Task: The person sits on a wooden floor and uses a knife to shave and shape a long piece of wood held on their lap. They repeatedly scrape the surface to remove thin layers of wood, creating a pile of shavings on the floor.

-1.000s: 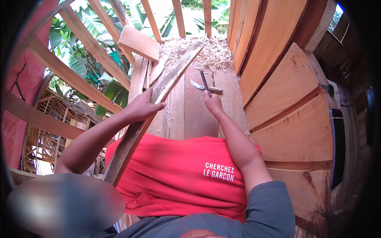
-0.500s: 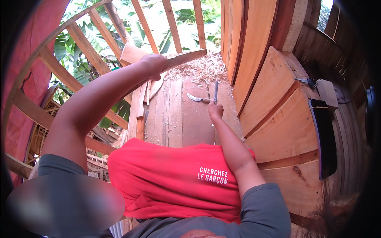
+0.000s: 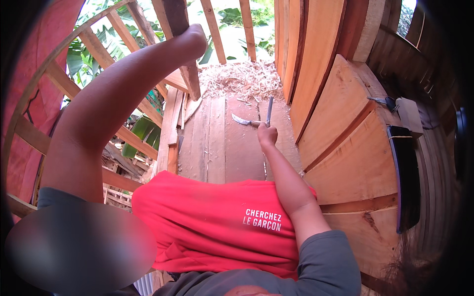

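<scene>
My left hand is stretched far forward and is closed on a rough wooden board. The board stands steeply, its lower end near the wood shavings and its top running out of view. My right hand rests low over the plank surface, fingers curled round a slim grey straight tool that points away from me. Beside those fingers is a knife with a curved pale blade and brown handle, pointing left. Whether the hand grips the knife too, I cannot tell.
Curly wood shavings heap at the far end. Slatted railing curves round the left and front. Wooden boards stand on the right, near a dark phone-like slab. Red cloth covers my lap.
The board has swung from lying across, pointing right, to standing steeply. My left hand has risen and moved forward. My right hand and its tool have hardly moved.
</scene>
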### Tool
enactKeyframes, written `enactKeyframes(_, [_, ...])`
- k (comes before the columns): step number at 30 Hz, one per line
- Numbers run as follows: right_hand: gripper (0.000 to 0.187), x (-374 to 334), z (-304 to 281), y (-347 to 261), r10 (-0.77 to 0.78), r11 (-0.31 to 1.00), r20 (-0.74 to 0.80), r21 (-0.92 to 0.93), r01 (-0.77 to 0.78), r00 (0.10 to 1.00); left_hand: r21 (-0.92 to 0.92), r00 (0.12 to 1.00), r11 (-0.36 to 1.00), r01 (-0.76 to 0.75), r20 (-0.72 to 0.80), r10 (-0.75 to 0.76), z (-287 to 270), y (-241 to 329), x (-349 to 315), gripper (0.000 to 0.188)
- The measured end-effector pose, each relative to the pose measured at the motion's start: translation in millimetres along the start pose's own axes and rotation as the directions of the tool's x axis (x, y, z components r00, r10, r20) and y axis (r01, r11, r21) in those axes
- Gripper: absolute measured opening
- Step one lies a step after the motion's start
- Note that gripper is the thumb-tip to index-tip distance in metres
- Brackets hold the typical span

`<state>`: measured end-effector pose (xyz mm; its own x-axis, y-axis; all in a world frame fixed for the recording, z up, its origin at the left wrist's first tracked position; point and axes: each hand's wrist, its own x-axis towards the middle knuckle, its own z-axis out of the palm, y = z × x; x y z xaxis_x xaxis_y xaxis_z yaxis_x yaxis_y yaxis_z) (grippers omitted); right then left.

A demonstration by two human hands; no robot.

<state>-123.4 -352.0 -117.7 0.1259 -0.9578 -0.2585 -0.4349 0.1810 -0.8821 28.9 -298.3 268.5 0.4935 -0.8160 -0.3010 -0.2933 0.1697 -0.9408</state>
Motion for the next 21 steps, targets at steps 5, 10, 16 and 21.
enactKeyframes(5, [0.051, -15, 3, -6, -0.018, 0.998, 0.051, -0.053, 0.021, 0.999, -0.037, 0.986, 0.989, -0.142, 0.081, 0.144, 13, 11, -21, 0.029])
enactKeyframes(10, [0.046, 21, 10, 13, -0.087, 0.996, 0.009, -0.034, 0.087, 0.996, -0.161, 0.975, 0.963, -0.214, 0.030, 0.222, 36, -1, -17, 0.031])
enactKeyframes(16, [0.046, -47, 42, -25, -0.454, 0.891, 0.255, 0.145, 0.430, 0.854, -0.232, 0.970, 0.942, -0.243, -0.059, 0.236, 71, -3, -29, 0.026])
enactKeyframes(21, [0.073, -123, 77, -95, -0.600, 0.793, 0.337, 0.371, 0.484, 0.725, -0.235, 0.960, 0.931, -0.279, -0.093, 0.264, 67, -5, -36, 0.026])
